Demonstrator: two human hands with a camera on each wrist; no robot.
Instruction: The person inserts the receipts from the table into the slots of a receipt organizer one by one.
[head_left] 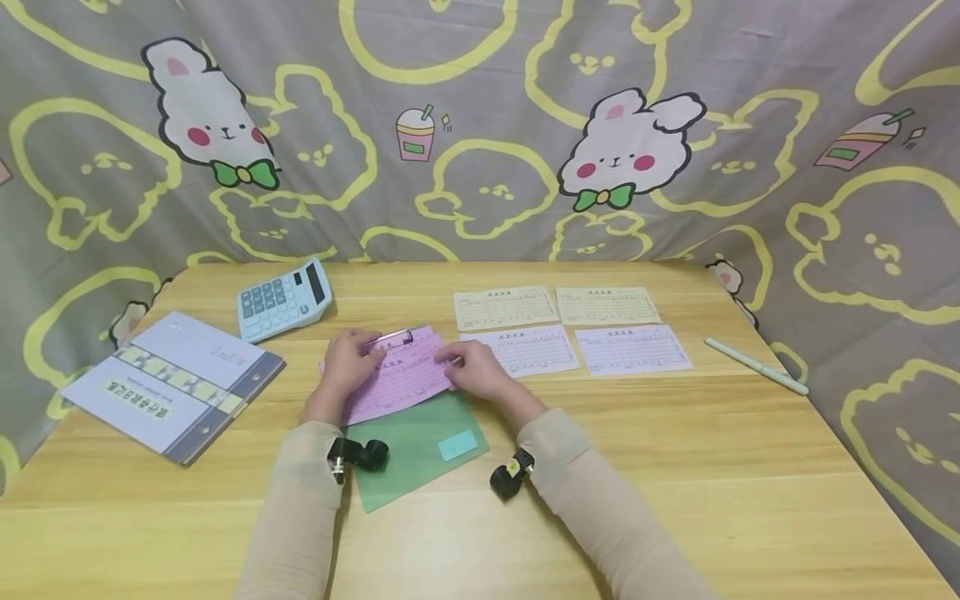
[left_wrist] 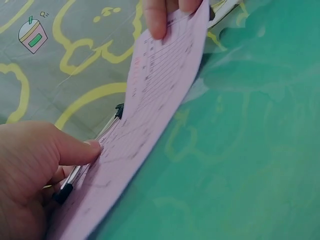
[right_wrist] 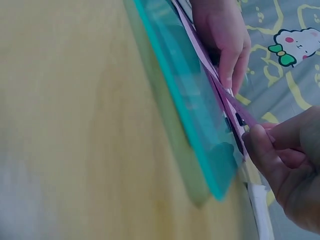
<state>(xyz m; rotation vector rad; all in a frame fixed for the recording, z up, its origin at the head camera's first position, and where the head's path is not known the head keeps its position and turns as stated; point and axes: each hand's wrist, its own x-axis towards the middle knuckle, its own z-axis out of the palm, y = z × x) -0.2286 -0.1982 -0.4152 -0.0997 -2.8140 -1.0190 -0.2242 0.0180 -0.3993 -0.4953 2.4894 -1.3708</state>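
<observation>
A green translucent clipboard (head_left: 408,458) lies tilted on the table in front of me, with a metal clip (head_left: 390,337) along its far edge. Pink printed slips (head_left: 397,379) cover its upper part. My left hand (head_left: 348,362) grips the clip at its left end; the left wrist view puts the thumb (left_wrist: 80,150) on the pink paper, other fingers partly hidden behind. Between thumb and fingers my right hand (head_left: 476,371) pinches the right edge of a pink slip. In the right wrist view that slip (right_wrist: 240,107) rises off the board.
Two yellowish slips (head_left: 504,308) and two whitish-lilac slips (head_left: 633,348) are laid out in rows to the right. A pale green pen (head_left: 757,367) lies farther right. On the left are a light blue calculator (head_left: 283,302) and a lilac-grey account book (head_left: 172,387). A patterned curtain (head_left: 480,125) hangs behind the table.
</observation>
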